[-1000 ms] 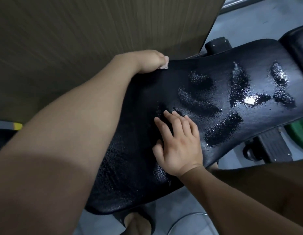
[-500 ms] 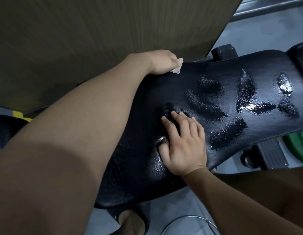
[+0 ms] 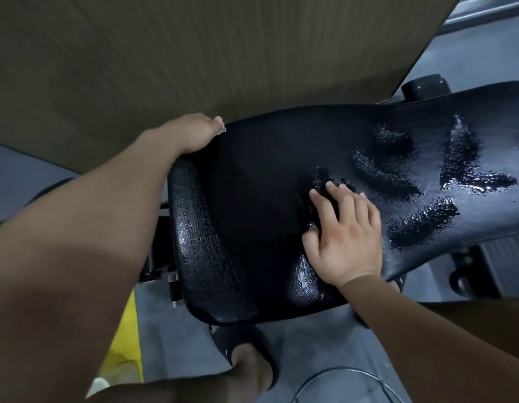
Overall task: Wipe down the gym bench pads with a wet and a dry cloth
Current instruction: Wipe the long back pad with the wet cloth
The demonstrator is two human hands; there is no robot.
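A black sandal (image 3: 229, 338) stands on the grey floor (image 3: 176, 338). Just left of the sandal runs a yellow floor strip (image 3: 127, 330). To the sandal's right a thin wire (image 3: 344, 369) curves over the floor. Far above the sandal rises a brown wood-grain panel (image 3: 194, 53).

Two grips: the left grip (image 3: 194, 132) and the right grip (image 3: 345, 239). One black padded desk (image 3: 252, 199). Two cloths: a dark cloth (image 3: 322, 177) and a pale cloth (image 3: 221, 125). Wet patches (image 3: 458, 152) on the padding: perhaps five, since one runs off at the right edge. One slippered foot (image 3: 252, 367).
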